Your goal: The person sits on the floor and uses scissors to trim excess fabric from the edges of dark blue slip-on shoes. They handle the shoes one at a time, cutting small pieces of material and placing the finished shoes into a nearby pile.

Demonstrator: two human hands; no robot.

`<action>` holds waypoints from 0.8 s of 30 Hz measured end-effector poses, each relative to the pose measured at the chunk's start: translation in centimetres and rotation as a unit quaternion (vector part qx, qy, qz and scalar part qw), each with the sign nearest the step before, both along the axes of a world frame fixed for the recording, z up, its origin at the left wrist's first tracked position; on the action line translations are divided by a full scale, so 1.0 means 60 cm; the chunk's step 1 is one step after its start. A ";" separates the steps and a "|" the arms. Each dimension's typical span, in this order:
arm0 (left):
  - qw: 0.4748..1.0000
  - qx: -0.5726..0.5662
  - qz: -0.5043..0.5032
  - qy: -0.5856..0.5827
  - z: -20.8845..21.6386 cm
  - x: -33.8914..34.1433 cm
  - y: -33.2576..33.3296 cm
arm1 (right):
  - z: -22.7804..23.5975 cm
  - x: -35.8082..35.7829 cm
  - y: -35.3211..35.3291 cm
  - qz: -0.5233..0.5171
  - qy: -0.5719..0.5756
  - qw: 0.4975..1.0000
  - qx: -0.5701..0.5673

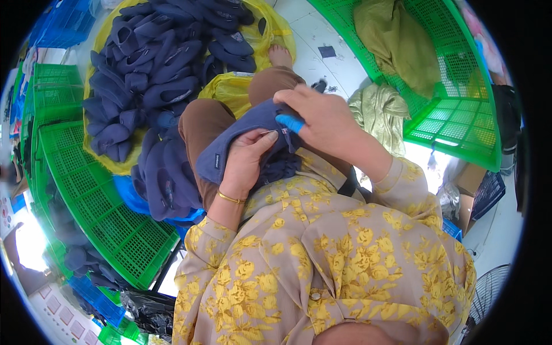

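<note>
A navy fabric shoe upper (211, 154) with a small dark label lies across my lap. My left hand (242, 164) reaches into its opening and grips the fabric, thumb and forefinger pinched at the edge. Something small and pale shows at that thumb tip, too small to name. My right hand (330, 123), with a blue wrap (290, 123) on its thumb, is closed on the far right end of the upper. Its fingertips are slightly blurred and partly hidden. More dark fabric (282, 167) lies bunched beneath, on my lap.
A yellow bag (282, 29) heaped with navy shoe uppers (167, 63) lies ahead on the left; more uppers (164, 178) are stacked by my knee. Green plastic baskets (106, 210) stand left, another green basket (460, 123) right with olive cloth (397, 43). A fan (489, 293) is lower right.
</note>
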State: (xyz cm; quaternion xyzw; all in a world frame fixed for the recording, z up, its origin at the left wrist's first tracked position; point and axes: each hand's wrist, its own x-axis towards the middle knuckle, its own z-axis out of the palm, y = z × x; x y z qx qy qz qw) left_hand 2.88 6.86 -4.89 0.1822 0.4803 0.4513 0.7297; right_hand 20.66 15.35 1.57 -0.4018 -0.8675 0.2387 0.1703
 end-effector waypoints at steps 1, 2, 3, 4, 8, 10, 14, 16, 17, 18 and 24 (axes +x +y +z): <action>1.000 0.003 0.000 -0.007 -0.001 -0.001 -0.001 | 0.016 -0.002 0.000 0.006 0.024 1.000 -0.013; 1.000 0.006 0.001 -0.013 -0.002 -0.002 -0.001 | 0.018 -0.008 -0.003 0.045 0.009 0.999 0.005; 1.000 0.009 -0.001 -0.020 0.000 -0.002 0.000 | 0.018 -0.014 -0.008 0.083 -0.005 0.996 0.023; 1.000 0.010 0.003 -0.019 0.004 0.000 0.000 | 0.016 -0.021 -0.011 0.120 -0.020 0.992 0.041; 1.000 0.027 0.004 -0.010 0.012 0.004 -0.004 | 0.020 -0.032 -0.004 0.187 -0.093 0.978 0.023; 0.999 0.038 -0.001 -0.003 0.005 0.003 -0.009 | 0.023 -0.028 0.001 0.206 -0.109 0.972 0.008; 0.997 0.062 -0.011 0.053 0.002 0.005 -0.014 | 0.025 -0.030 0.010 0.260 -0.099 0.960 0.025; 0.995 0.064 -0.010 0.077 0.004 0.006 -0.015 | -0.001 -0.044 0.006 0.269 0.000 0.961 0.069; 0.996 0.060 -0.004 0.072 0.004 0.009 -0.016 | -0.009 -0.053 0.002 0.270 0.049 0.957 0.090; 0.996 0.058 0.003 0.067 0.003 0.012 -0.016 | -0.003 -0.068 0.000 0.214 0.137 0.966 0.046; 0.995 0.028 -0.033 0.085 0.053 0.006 0.004 | 0.066 -0.075 0.020 0.032 0.383 0.820 -0.424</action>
